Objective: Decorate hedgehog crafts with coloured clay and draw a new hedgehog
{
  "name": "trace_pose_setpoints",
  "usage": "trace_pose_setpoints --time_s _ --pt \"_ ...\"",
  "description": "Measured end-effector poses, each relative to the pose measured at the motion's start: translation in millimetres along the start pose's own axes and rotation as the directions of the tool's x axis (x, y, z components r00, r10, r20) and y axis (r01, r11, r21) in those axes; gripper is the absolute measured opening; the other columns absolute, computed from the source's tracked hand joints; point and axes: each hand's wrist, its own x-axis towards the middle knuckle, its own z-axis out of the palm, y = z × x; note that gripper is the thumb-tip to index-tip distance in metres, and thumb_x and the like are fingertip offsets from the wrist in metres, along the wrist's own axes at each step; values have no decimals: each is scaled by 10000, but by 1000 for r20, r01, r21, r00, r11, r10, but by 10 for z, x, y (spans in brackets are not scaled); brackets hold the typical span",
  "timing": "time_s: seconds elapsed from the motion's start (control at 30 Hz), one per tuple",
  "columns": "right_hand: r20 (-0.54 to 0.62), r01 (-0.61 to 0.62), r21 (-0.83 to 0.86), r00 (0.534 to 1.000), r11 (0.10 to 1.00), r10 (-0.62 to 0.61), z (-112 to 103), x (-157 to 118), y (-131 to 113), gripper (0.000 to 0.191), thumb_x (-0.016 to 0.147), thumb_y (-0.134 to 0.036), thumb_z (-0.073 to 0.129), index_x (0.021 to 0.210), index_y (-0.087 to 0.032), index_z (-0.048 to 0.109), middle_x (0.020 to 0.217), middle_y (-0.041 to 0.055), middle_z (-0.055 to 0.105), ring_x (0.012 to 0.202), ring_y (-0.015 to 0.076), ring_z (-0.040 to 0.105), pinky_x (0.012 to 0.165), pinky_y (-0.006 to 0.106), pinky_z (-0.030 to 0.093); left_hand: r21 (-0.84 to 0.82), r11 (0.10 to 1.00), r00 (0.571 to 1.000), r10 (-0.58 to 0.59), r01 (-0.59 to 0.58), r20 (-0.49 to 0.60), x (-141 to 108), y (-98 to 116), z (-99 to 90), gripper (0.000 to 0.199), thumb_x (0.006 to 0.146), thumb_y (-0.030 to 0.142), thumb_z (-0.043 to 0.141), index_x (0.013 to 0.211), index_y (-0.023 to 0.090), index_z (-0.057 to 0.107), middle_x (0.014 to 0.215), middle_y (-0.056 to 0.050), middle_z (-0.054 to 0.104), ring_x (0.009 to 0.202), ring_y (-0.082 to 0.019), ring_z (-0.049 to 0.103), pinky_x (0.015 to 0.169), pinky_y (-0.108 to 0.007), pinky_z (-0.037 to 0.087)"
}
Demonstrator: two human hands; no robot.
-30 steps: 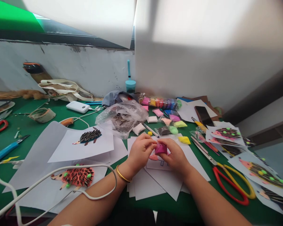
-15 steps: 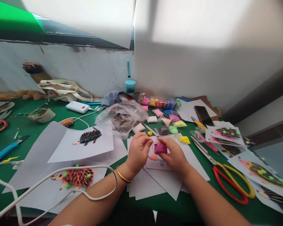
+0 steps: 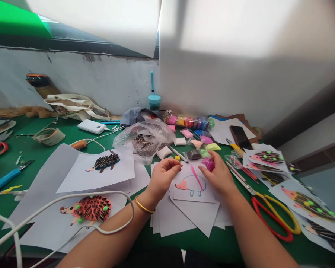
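My right hand (image 3: 220, 174) grips a small magenta clay packet (image 3: 208, 163) between thumb and fingers. My left hand (image 3: 165, 178), with a gold bangle at the wrist, has its thumb and fingertips brought together; whatever they may hold is too small to make out. Between the hands, a narrow pink strip (image 3: 197, 178) appears slantwise over a paper with a hedgehog drawing (image 3: 181, 195). That drawing has a blue outlined body and feet, and a pink clay head (image 3: 181, 185). More white sheets (image 3: 181, 219) are stacked under it.
Red-and-yellow scissors (image 3: 273, 214) and finished hedgehog pictures (image 3: 309, 203) lie right. Left are two more hedgehog pictures (image 3: 107, 162), a white cable (image 3: 72, 199) and a blue cutter (image 3: 5, 182). Behind stand a plastic bag of seeds (image 3: 145, 141), clay packets (image 3: 180, 141) and a phone (image 3: 240, 137).
My hands have moved apart, the right one carrying the magenta packet rightward away from the left fingers. The pink strip now shows over the drawing, which is more exposed.
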Motion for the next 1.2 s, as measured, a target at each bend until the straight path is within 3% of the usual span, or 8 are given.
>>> trace_pose_setpoints --time_s 0.17,0.3,0.43,0.57,0.77,0.97,1.2 --pt "88 -13 -201 996 980 31 -97 112 293 504 895 -422 516 1336 -179 515 1191 147 612 1097 305 572 921 446 464 -134 990 998 -51 46 -39 19 36 -4 298 770 314 718 1007 166 613 723 4 631 651 -118 575 641 -265 435" --pt "161 5 -387 985 922 62 -100 92 244 494 928 -433 469 1357 -197 535 1216 132 630 1128 339 532 929 495 433 -181 979 995 -97 91 -27 15 46 0 325 811 341 678 1068 159 598 659 30 571 598 -91 503 621 -244 396" --pt "124 -5 -462 990 887 70 -103 64 154 527 922 -471 474 1395 -239 502 1316 122 585 1193 360 480 929 542 403 -197 969 987 -159 151 -25 4 47 -7 358 810 395 692 1066 156 611 666 28 561 606 -82 475 646 -236 391" --pt "60 -2 -468 998 883 34 -107 53 126 541 912 -490 482 1393 -243 497 1335 120 566 1215 354 458 933 540 389 -225 954 979 -202 197 0 6 38 -12 388 796 426 714 1054 153 620 677 28 553 607 -77 461 631 -222 370" --pt "-44 44 -435 997 899 -70 -88 23 44 497 909 -459 510 1349 -230 534 1330 107 576 1211 342 463 970 524 370 -217 966 990 -139 139 15 17 -5 0 327 865 454 642 991 152 626 523 81 403 535 -74 355 622 -233 351" --pt "-82 132 -358 982 925 -172 -68 -27 -94 453 907 -399 535 1318 -211 559 1306 102 594 1192 322 482 986 493 374 -216 963 987 -157 163 45 6 0 -5 403 771 404 746 1069 160 630 632 42 504 672 -105 479 691 -245 374" --pt "-121 272 -168 948 947 -294 -62 -88 -249 336 913 -323 552 1219 -210 631 1206 98 640 1130 294 530 968 478 399 -211 959 982 -186 188 33 -4 27 20 458 768 500 730 1043 152 614 549 66 444 565 -87 398 559 -216 283"
